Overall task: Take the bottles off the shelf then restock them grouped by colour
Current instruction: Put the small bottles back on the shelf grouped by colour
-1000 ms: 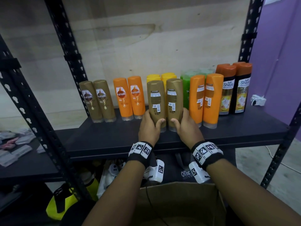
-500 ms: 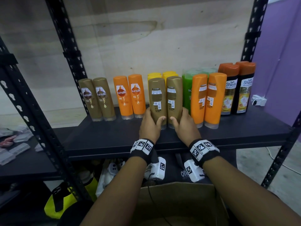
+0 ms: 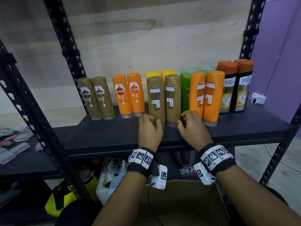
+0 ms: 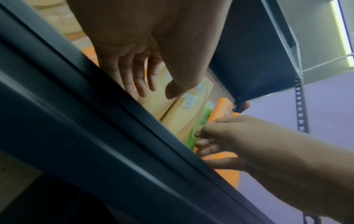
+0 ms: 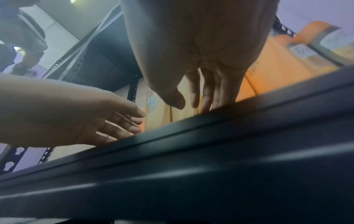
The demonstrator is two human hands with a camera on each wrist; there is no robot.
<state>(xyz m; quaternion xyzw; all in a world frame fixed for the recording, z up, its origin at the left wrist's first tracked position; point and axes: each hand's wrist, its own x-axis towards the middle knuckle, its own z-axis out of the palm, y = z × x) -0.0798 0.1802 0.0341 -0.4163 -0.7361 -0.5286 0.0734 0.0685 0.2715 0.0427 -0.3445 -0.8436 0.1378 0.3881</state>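
Hovering at the front of the black shelf (image 3: 114, 136): left hand (image 3: 149, 129) with fingers loosely spread and slightly bent, gripping nothing, thumb tip just at the base of the left gold bottle (image 3: 156, 100); whether actually touching it, not clear. Right hand (image 3: 193, 128) likewise relaxed and part open, fingers lightly curled, holding nothing, sitting just beside the base of the right gold bottle (image 3: 173, 99). Both gold bottles standing upright side by side, back labels facing out, in front of yellow-capped bottles (image 3: 161, 73). Standing to the left: two gold Sunsilk bottles (image 3: 96, 98), then two orange Sunsilk bottles (image 3: 128, 94). Standing to the right: a green bottle (image 3: 185, 88), two orange bottles turned backwards (image 3: 206, 97), two dark Shayla bottles (image 3: 235, 87). Sitting below the arms: a cardboard box (image 3: 216, 206), its contents not showing.
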